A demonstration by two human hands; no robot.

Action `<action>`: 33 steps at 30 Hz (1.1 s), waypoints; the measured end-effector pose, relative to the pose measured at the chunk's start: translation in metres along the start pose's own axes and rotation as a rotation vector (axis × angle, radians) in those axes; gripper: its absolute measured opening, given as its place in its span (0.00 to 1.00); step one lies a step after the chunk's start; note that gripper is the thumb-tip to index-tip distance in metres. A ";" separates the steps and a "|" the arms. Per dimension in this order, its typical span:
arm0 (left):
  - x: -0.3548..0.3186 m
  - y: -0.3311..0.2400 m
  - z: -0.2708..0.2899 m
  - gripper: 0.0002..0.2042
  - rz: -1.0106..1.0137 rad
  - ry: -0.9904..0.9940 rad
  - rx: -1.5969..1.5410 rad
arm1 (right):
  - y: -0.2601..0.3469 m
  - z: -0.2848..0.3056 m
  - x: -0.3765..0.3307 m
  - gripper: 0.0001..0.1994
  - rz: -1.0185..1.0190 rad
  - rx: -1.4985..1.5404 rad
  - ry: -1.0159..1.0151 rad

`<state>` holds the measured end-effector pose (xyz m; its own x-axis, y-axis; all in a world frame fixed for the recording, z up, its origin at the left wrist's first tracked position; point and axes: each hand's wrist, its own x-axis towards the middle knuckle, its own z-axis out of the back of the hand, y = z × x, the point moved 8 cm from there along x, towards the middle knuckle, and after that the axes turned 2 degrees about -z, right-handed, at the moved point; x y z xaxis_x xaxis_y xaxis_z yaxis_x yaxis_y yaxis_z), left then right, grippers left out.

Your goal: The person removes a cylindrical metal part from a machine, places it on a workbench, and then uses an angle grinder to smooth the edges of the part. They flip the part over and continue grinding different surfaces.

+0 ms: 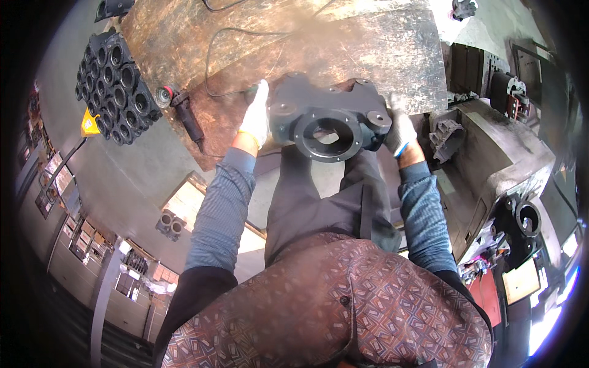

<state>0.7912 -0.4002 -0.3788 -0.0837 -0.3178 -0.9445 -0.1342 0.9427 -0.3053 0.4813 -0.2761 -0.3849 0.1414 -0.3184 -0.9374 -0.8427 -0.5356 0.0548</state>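
Observation:
A dark grey metal casting (334, 103) with a round flanged opening and bolt bosses is at the near edge of the worn table, in front of my body. My left hand (255, 118), in a white glove, is pressed against its left side with the fingers pointing away from me. On the opposite side my gloved right hand (402, 127) grips the casting's right end, its fingers partly hidden behind the part. An angle grinder (187, 118) with a dark body lies on the table to the left of my left hand.
A black cable (211, 58) loops over the wooden tabletop (386, 46). Stacked dark ring-shaped castings (113, 83) stand left, beside a yellow pallet-truck handle (89, 124). At right, a grey machine block (491, 138) carries another casting (446, 138). A smaller part (170, 224) sits on the floor.

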 end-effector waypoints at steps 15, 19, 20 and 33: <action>-0.108 -0.002 0.004 0.27 -0.445 0.050 0.611 | -0.044 0.020 -0.103 0.17 0.237 -0.182 -0.052; -0.106 -0.007 0.000 0.26 -0.561 0.068 0.697 | -0.038 0.021 -0.103 0.16 0.284 -0.166 -0.034; -0.104 -0.006 0.000 0.26 -0.561 0.074 0.749 | -0.036 0.022 -0.102 0.16 0.299 -0.187 -0.028; -0.092 -0.001 0.007 0.24 -0.709 0.190 1.093 | -0.033 0.024 -0.101 0.21 0.285 -0.243 0.009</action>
<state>0.8056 -0.3712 -0.2927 -0.4743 -0.6992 -0.5350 0.6488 0.1332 -0.7492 0.4818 -0.2077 -0.3004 -0.0757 -0.4878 -0.8697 -0.7013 -0.5939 0.3942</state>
